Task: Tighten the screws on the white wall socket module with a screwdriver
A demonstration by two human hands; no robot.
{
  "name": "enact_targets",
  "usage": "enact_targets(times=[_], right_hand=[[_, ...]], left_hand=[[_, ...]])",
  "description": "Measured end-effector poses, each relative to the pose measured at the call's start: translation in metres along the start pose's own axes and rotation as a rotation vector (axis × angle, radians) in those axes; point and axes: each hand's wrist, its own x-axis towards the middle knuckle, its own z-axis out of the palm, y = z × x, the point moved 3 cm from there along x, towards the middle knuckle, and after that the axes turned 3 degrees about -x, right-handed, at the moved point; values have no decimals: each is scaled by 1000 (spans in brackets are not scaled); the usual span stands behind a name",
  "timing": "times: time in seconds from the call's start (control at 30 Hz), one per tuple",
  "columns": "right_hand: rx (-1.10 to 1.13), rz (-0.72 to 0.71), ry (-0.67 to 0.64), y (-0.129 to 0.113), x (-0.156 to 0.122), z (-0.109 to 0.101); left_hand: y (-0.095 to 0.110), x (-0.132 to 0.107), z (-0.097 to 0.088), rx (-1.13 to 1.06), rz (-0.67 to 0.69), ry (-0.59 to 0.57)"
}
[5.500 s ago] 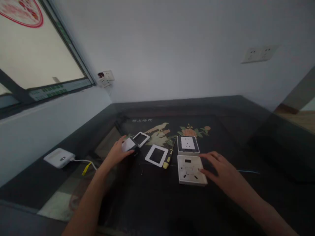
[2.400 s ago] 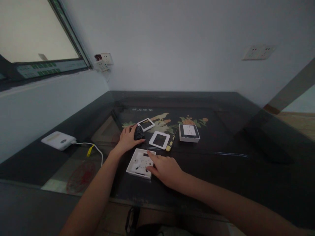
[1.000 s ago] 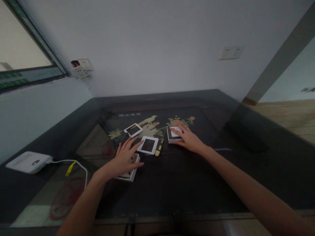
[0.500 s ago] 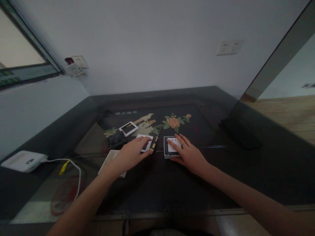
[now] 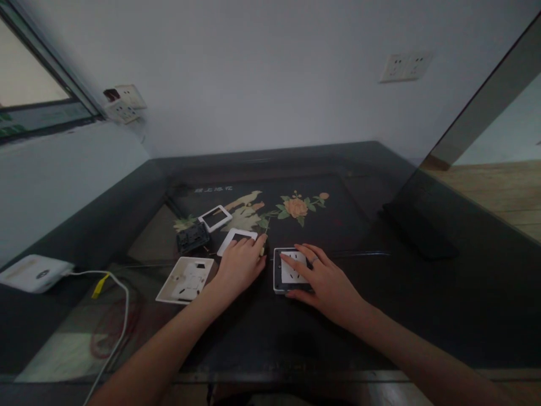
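Our 2 hands work side by side, a little apart, over the dark surface (image 5: 338, 347). Our left hand (image 5: 240, 265) has its fingers bent about the handle of a screwdriver (image 5: 262, 248), partly hidden there; we cannot tell whether it grips it. Our right hand (image 5: 327, 282), with a ring on 1 finger, clasps the socket box (image 5: 291, 268), thumb at the near edge and fingers across the top.

The box sits just right of our left hand, face up. Under our left fingertips lies 1 white frame (image 5: 224, 243); beyond it lies a 2nd frame (image 5: 222, 223), just beside a black socket block (image 5: 193, 237). Left of our left hand, a white back box (image 5: 188, 279) rests hollow side up. Well to its left lies a white gadget (image 5: 36, 274) with a cable (image 5: 127, 296).
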Motion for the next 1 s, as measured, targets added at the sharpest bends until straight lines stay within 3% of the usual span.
enact_targets(times=[0.17,0.3,0.47,0.7,0.83,1.0], right_hand=[[148,-42,68,7,2,0],[213,-121,297,8,3,-10],[78,-249,461,1,3,-20],[-49,-345,555,-1,-2,-26],[32,-199,548,10,1,-40],[581,204,855,44,16,-74]], left_hand=[[-8,3,0,-99,5,25],[-12,4,-7,-337,-15,68],[10,-7,-17,-1004,73,129],[34,-21,-11,-1169,153,109],[31,-24,-4,-1125,185,204],[33,-20,12,-892,234,207]])
